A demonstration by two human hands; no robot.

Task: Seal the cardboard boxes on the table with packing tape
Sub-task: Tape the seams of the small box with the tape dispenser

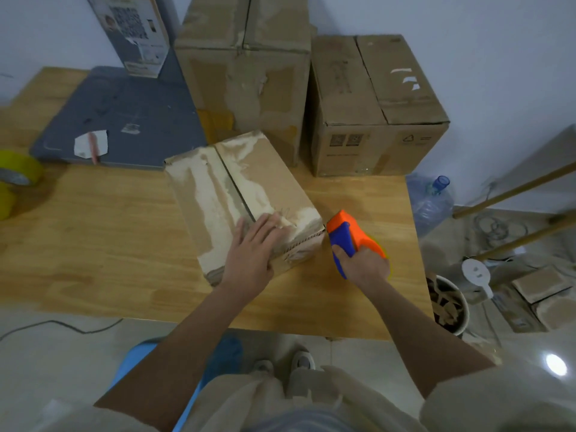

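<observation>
While the small cardboard box (240,198) lies near the middle of the wooden table (93,232), the left hand (252,251) rests flat, fingers straight, on its near end. The right hand (364,263) grips an orange-and-blue tape dispenser (349,232), its nose at the box's near right corner. Two larger boxes (374,104) stand at the far side; yellow tape rolls (15,179) lie far left.
</observation>
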